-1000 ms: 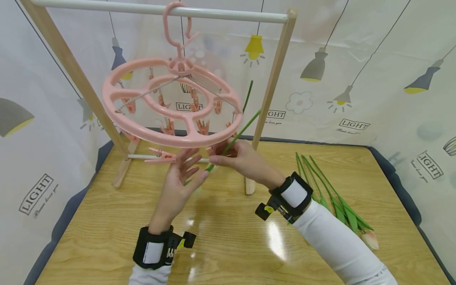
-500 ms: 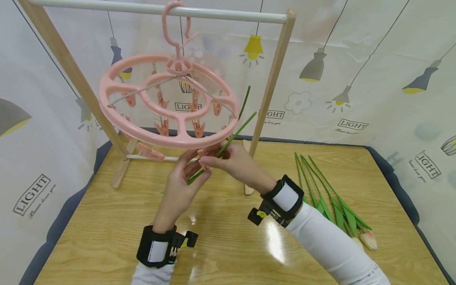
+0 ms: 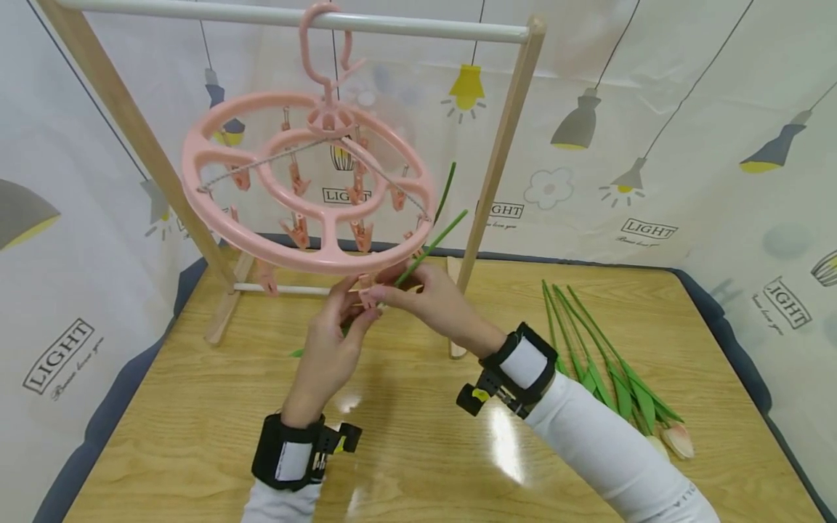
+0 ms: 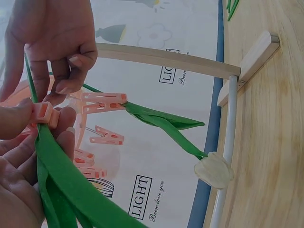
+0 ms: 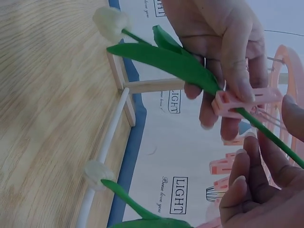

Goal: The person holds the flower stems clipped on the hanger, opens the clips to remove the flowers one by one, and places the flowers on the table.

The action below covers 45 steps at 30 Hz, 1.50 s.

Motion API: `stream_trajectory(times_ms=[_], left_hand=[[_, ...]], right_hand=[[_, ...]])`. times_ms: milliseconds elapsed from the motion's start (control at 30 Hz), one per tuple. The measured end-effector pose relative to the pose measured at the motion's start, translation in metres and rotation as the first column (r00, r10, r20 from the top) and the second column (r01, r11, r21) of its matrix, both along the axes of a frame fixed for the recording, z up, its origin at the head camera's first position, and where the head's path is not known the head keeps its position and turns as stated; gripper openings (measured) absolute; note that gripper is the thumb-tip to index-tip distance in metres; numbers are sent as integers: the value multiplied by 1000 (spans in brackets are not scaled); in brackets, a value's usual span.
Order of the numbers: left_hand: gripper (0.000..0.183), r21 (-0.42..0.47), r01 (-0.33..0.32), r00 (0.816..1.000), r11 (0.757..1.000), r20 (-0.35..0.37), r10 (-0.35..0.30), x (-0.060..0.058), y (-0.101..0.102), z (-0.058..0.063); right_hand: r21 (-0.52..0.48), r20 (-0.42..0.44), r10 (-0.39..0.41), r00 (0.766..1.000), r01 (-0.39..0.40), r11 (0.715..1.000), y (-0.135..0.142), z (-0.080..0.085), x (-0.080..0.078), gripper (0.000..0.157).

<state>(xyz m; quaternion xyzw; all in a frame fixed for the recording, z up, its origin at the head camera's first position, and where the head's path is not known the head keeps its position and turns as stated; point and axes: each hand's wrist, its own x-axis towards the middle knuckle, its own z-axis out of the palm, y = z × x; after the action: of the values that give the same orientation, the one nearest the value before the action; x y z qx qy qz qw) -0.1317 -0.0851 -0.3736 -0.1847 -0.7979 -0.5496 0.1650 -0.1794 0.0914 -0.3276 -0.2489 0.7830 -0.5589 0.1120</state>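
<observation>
A pink clothespin sits across the green stem of a white tulip, just at the leaf base. My left hand pinches this clothespin between thumb and fingers; the leaves run down past its palm. Close by, my right hand has its thumb and loosely bent fingers apart, with the stem passing between them. Above both hands hangs the round pink clip hanger, tilted. A second white tulip hangs by its stem from another pink clothespin.
The hanger hooks over the white top bar of a wooden-legged rack. Several pink clothespins dangle beneath the hanger. At the right on the wooden table lie several tulips, flowers toward me.
The hands have shifted slightly left with the stem. My left fingers, spread before, now pinch the clothespin. The hanger has swung left, and a loose clothespin at its left has swung to hang down.
</observation>
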Motion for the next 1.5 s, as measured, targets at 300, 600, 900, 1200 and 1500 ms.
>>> stream_trajectory(times_ms=[300, 600, 900, 1200, 1500], left_hand=[[55, -26, -36, 999, 999, 3, 36, -2, -2, -1], [47, -62, -31, 999, 998, 6, 31, -2, -2, 1], [53, -87, -35, 999, 996, 14, 36, -1, -2, 2], [48, -23, -41, 999, 999, 32, 42, 1, 1, 5], [39, 60, -92, 996, 994, 23, 91, 4, 5, 12]], right_hand=[[8, 58, -44, 997, 44, 999, 15, -2, -4, 26], [-113, 102, -88, 991, 99, 989, 28, -8, -7, 31], [-431, 91, -134, 987, 160, 888, 39, -11, -7, 25], [-589, 122, -133, 984, 179, 788, 39, -8, -8, 12], [-595, 116, -92, 989, 144, 791, 34, -5, -5, 9]])
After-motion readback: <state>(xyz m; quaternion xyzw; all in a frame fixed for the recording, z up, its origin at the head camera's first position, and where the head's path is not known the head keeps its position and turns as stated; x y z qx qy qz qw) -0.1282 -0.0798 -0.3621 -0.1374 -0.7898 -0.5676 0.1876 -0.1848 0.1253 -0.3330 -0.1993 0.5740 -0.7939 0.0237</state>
